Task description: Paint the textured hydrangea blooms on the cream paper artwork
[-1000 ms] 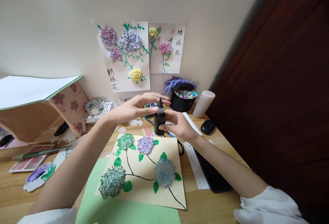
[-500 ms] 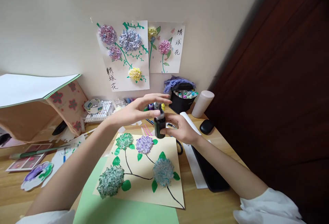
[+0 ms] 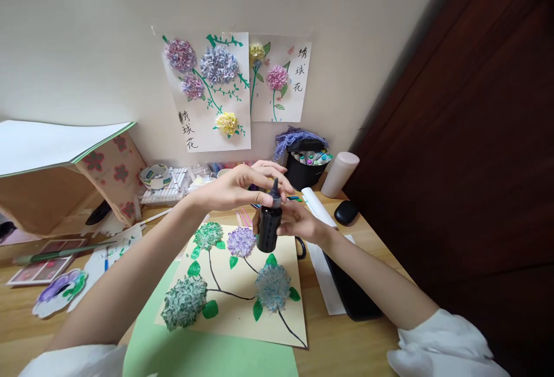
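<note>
A small black bottle [image 3: 269,230] with a pointed nozzle cap is held up above the far edge of a cream sheet [image 3: 236,328]. My right hand [image 3: 303,222] is wrapped round the bottle's body. My left hand [image 3: 238,185] reaches across from the left, thumb and fingers closed about the collar of the cap. On the cream sheet below are textured pom-pom flowers: a green one [image 3: 208,235], a purple one [image 3: 241,241], a dark green one [image 3: 185,302] and a blue one [image 3: 272,287]. Painted leaves and dark stems go with them.
A green sheet [image 3: 208,359] lies under the cream one. At the right are a black mouse [image 3: 346,212], a pale cylinder [image 3: 340,175] and a black marker case [image 3: 302,170]. At the left sit a paint palette [image 3: 59,294] and a flowered box [image 3: 115,172].
The bottle has come slightly down and nearer, tilting so its nozzle shows more. My left fingers have curled from stretched out to closed around the cap.
</note>
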Demonstrator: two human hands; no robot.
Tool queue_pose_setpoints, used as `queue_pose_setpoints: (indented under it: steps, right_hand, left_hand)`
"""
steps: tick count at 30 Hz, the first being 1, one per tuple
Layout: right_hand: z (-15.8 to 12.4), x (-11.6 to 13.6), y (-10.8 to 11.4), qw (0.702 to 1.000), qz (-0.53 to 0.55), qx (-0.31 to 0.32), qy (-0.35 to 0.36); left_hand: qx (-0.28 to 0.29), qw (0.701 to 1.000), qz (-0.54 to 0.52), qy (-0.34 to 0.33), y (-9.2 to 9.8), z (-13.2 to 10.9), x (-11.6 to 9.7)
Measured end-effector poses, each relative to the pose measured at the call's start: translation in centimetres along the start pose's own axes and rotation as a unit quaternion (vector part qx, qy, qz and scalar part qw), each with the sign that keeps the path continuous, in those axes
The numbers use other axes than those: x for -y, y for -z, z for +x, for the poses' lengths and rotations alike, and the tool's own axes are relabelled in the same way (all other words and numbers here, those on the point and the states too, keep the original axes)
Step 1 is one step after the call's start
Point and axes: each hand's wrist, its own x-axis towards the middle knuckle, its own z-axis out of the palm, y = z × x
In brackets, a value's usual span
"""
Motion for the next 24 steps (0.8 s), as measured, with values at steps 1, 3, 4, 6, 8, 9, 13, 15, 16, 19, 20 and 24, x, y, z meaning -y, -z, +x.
queue_pose_setpoints:
  steps: [1, 3, 4, 6, 8, 9, 13, 15, 16, 19, 20, 24]
  right_hand:
    - [0.1, -0.1, 0.0, 1.000, 0.000, 0.017, 0.002]
    - [0.1, -0.2, 0.0, 0.999, -0.017, 0.038, -0.012]
    - [0.1, -0.2, 0.0, 0.998, -0.031, 0.044, -0.022]
    - [0.0, -0.4, 0.2, 0.996, -0.064, 0.056, -0.038]
    - [0.0, -0.8, 0.7, 0.992, -0.107, 0.043, -0.040]
    - [0.0, -1.1, 1.2, 0.989, -0.144, 0.009, -0.044]
    - [0.1, -3.3, 4.7, 0.908, -0.319, -0.263, -0.069]
    - [0.2, -4.7, 6.9, 0.870, -0.351, -0.338, -0.075]
    - [0.2, -5.5, 7.9, 0.848, -0.367, -0.372, -0.082]
    - [0.6, -7.9, 10.7, 0.795, -0.417, -0.426, -0.115]
    - [0.8, -8.7, 11.5, 0.783, -0.431, -0.431, -0.128]
    - [2.0, -11.2, 13.6, 0.747, -0.472, -0.430, -0.186]
  left_hand:
    - [0.005, 1.000, -0.004, -0.013, -0.2, 0.1, 0.1]
    - [0.014, 0.999, -0.005, -0.040, -0.6, 0.4, 0.1]
    - [0.020, 0.998, -0.005, -0.051, -0.7, 0.5, 0.1]
    - [0.042, 0.998, -0.003, -0.056, -0.9, 0.4, 0.2]
    - [0.045, 0.998, 0.010, -0.035, -0.7, 0.0, 0.5]
    - [0.033, 0.999, 0.026, -0.010, -0.5, -0.5, 0.8]
    - [-0.128, 0.968, 0.144, 0.162, 0.4, -3.7, 2.9]
    - [-0.185, 0.943, 0.162, 0.223, 0.5, -5.8, 3.8]
    - [-0.200, 0.936, 0.158, 0.244, 0.3, -6.8, 4.1]
    - [-0.221, 0.925, 0.144, 0.273, -0.9, -9.3, 4.0]
    - [-0.221, 0.923, 0.145, 0.279, -1.3, -10.0, 3.6]
    - [-0.196, 0.913, 0.174, 0.311, -2.7, -12.5, 1.7]
